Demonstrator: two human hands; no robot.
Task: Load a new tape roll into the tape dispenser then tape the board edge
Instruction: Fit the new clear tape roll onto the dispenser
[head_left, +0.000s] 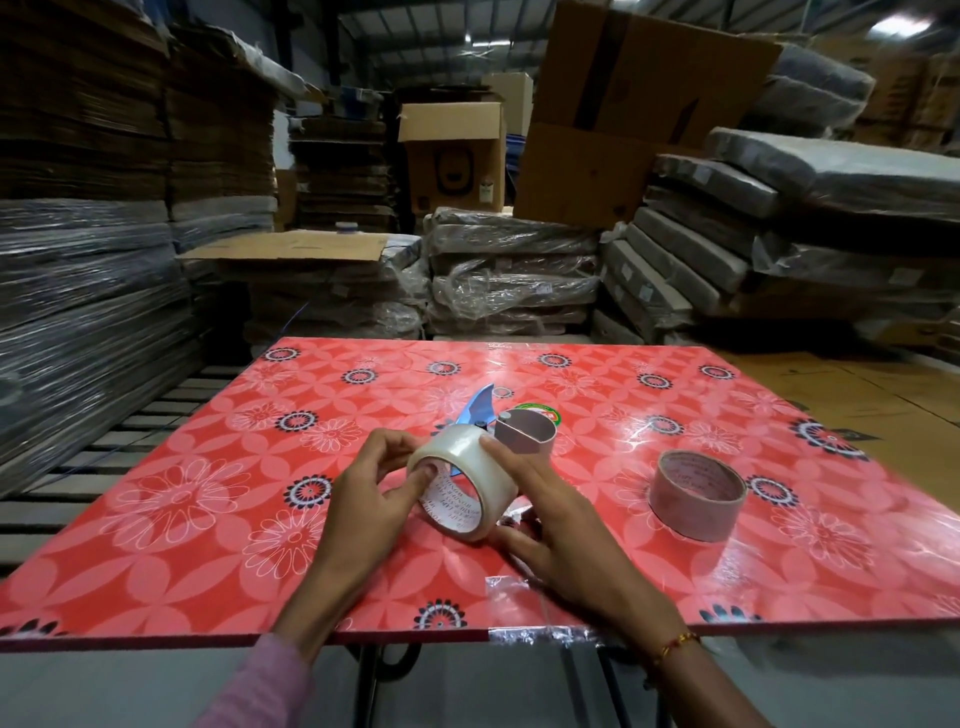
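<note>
A roll of clear tape with a white printed core stands on its edge above the red flowered board. My left hand grips its left side, one fingertip inside the core. My right hand holds the right side, a finger lying on the outer tape face and the thumb below. Just behind the roll lies the tape dispenser, blue-handled with a grey metal frame, partly hidden. An empty brown cardboard core stands on the board to the right. A strip of clear tape covers part of the near board edge.
Shrink-wrapped stacks of flat cardboard rise at the left and behind the board. Wrapped bundles and open cartons stand at the back. Metal slats run under the board at left. A brown floor sheet lies at right.
</note>
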